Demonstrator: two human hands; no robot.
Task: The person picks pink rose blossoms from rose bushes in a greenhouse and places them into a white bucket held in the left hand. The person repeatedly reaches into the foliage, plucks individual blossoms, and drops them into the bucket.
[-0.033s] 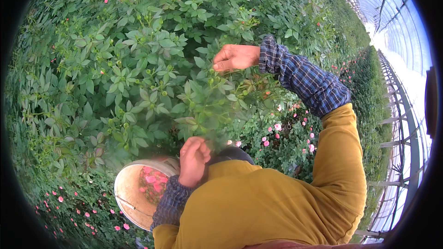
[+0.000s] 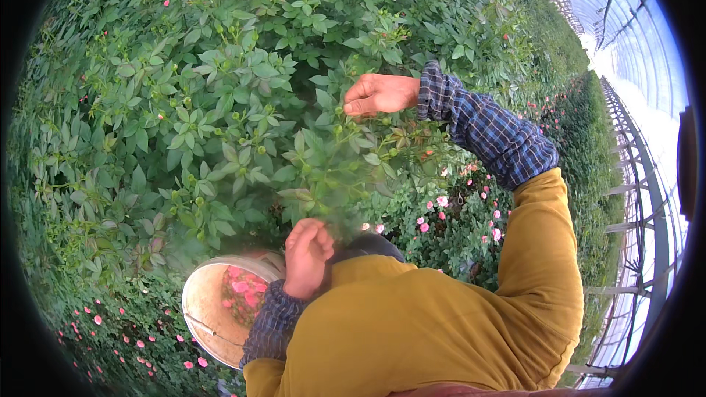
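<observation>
On the left side, green leaves fill most of the view, from a big bush (image 2: pixel 220 95). Its leaves are pointy, and some have a red-brown tint. Small round green buds (image 2: pixel 261 150) stand up on thin stems all over it, with a few tiny dots of pink among them. Down low on the left, open pink flowers (image 2: pixel 140 342) grow on more green plants.

Next comes a pale round bucket (image 2: pixel 206 295), tipped toward us in this view, so we can see inside. Pink flowers (image 2: pixel 241 288) lie in it, with some green bits around them.

Just beside the bucket's rim is the left hand (image 2: pixel 306 256). Its fingers are curled in. It looks blurry, and I cannot tell if it has hold of anything. The leaves just past it are blurry too.

Farther right and higher up, the right hand (image 2: pixel 384 94) reaches over the bush. Its fingers are bent, and the thumb is close to them. The tips are right by the leaves and a green bud. I cannot tell if they pinch something. A blue checked sleeve cover (image 2: pixel 489 125) goes up that arm to a mustard-yellow top (image 2: pixel 419 323).
</observation>
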